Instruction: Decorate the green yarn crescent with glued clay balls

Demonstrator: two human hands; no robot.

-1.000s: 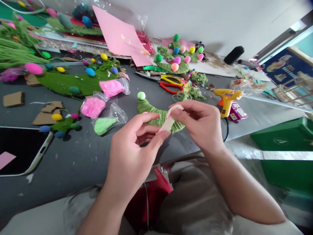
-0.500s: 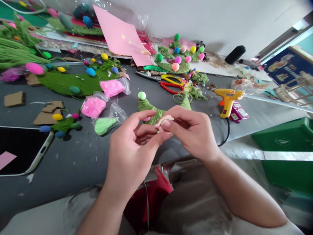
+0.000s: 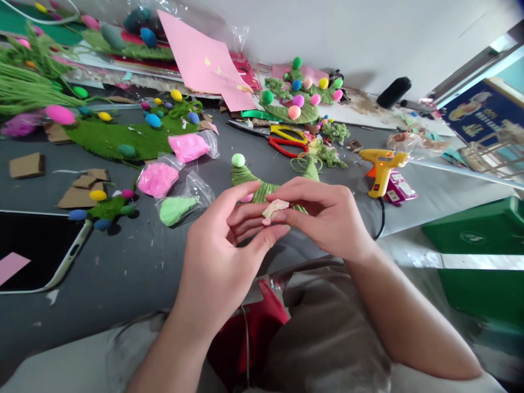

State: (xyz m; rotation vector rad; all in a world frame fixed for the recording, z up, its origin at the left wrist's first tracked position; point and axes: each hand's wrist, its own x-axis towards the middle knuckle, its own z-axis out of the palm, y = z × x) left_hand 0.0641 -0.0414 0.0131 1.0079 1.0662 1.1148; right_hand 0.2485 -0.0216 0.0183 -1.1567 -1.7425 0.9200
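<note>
A small lump of pale pink and light green clay (image 3: 275, 208) is pinched between the thumb and fingers of my right hand (image 3: 323, 215). My left hand (image 3: 223, 248) curves around the lump from the left, its thumb apart from its fingers, and its fingertips lie behind or against the lump. Beyond my hands lies a green yarn-wrapped curved piece (image 3: 248, 177), partly hidden, with a pale green ball (image 3: 238, 160) at its left tip. Bags of pink clay (image 3: 159, 179) and green clay (image 3: 176, 210) lie to the left.
A yellow glue gun (image 3: 382, 164) stands at the right, its cord hanging toward the table edge. Scissors with red and yellow handles (image 3: 289, 143) lie behind the yarn piece. A phone (image 3: 36, 245) is at the left, near cardboard pieces (image 3: 27, 165). Decorated green yarn pieces lie farther back.
The left thumb has come away from the clay lump and dropped slightly. More of the lump shows now between my hands.
</note>
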